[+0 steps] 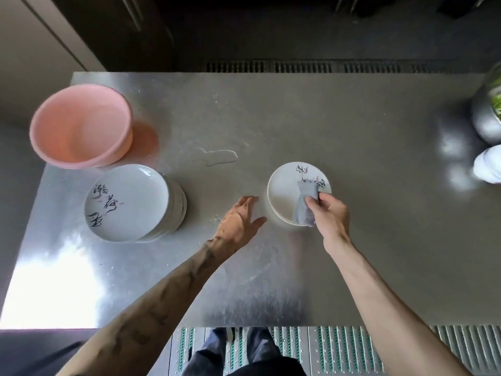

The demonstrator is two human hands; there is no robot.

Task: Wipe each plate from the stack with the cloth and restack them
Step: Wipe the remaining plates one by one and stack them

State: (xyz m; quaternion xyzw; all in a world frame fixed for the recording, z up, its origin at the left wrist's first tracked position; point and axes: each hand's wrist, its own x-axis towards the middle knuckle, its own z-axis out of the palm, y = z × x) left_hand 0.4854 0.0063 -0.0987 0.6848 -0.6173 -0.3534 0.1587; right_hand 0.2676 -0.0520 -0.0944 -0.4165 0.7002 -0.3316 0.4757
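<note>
A stack of white plates [127,202] with black brush writing stands at the left of the steel table [352,126]. To the right of centre lies a small pile of similar white plates [284,185]. My right hand [329,215] grips a grey cloth [305,206] that lies on the top plate of that pile. My left hand [242,221] hovers with spread, relaxed fingers just left of the pile and holds nothing.
A pink plastic basin [81,126] sits at the back left behind the big stack. A water puddle [219,157] lies mid-table. A steel bowl with greens [488,109] and a white object [488,164] stand at the right edge.
</note>
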